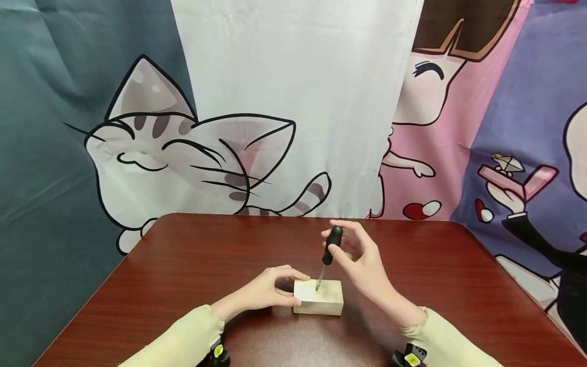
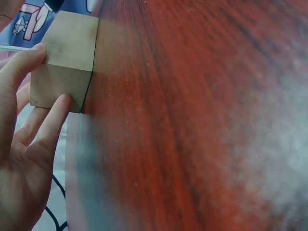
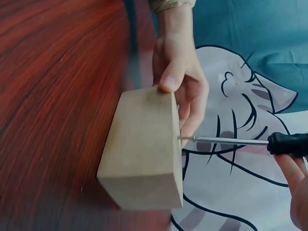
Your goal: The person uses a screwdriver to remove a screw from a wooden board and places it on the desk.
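While the left hand (image 1: 265, 291) grips a wooden block (image 1: 329, 293), right hand (image 1: 365, 261) pinching a screwdriver (image 1: 334, 245), upright against 1 screw (image 3: 185, 138)

The head view is bright; pale glare hazes the left wrist view's tabletop (image 2: 192, 120).

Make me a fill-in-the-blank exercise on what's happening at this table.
1. The right hand holds a ____ by its black handle.
2. The tip of its metal shaft is at a ____ that sticks out of the wooden block.
3. The left hand grips the block on the reddish-brown ____.
4. The cartoon animal on the backdrop is a ____.

Missing words: screwdriver; screw; table; cat.
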`<state>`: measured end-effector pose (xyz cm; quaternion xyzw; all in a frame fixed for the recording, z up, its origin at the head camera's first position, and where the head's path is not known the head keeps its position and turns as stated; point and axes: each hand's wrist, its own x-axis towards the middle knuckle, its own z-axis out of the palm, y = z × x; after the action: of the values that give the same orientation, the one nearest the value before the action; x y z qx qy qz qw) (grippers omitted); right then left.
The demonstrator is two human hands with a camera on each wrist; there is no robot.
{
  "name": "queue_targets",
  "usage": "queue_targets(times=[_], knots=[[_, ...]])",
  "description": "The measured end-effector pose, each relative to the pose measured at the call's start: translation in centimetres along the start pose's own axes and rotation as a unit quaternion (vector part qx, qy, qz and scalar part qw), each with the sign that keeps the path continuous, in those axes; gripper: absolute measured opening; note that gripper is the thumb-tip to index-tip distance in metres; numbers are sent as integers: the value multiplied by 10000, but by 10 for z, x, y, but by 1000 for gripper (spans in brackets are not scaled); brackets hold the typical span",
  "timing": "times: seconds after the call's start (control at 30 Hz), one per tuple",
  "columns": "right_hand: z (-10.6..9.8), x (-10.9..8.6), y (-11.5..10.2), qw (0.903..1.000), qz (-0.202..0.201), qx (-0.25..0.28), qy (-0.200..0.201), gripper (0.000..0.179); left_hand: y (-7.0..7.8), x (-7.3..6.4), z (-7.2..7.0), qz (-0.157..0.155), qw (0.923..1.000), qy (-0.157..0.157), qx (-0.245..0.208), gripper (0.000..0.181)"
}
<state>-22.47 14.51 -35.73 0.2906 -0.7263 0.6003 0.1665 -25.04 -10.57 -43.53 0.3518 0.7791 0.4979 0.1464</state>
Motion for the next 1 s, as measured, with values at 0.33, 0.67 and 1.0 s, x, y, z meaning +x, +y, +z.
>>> queue_targets(times=[0.33,0.67,1.0], knots=[[4,2,-2,9964,60,-768,341,47,-3,0,-2,8,10000,-5,-35,46],[2,6,-6,9948,698,-454,583,43,-2,2,-1,-8,10000,-1,8,46],[2,5,-6,9998,121,-147,78,42,-2,1,1,-36,10000,7,-2,46]])
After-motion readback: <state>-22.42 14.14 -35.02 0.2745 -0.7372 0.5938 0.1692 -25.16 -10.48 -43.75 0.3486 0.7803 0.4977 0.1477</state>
